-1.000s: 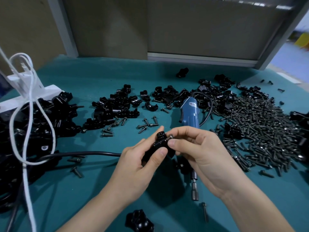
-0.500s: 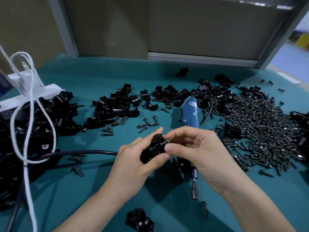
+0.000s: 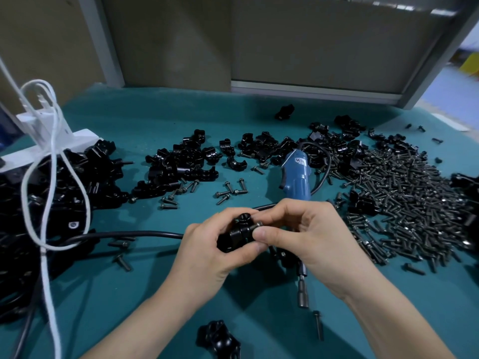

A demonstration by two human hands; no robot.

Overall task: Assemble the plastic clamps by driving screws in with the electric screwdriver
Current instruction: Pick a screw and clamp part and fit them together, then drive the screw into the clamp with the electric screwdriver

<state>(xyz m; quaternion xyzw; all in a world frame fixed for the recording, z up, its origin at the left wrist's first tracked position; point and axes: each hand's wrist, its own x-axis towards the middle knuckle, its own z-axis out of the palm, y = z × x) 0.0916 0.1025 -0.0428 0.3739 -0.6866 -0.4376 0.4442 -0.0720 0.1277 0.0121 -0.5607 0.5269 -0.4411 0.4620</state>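
Observation:
My left hand grips a black plastic clamp just above the green table, near its middle. My right hand pinches a small screw between thumb and forefinger, set at the clamp's right side. The blue electric screwdriver lies on the table behind and under my right hand, its metal bit pointing toward me.
A large heap of screws covers the right of the table. Loose black clamp parts lie at the back and a black pile at the left, under a white cable. One clamp and a lone screw lie close to me.
Both hands have lowered slightly and drawn together. The clamp has turned in my left hand, and the screw has gone from the clamp's top to its right side.

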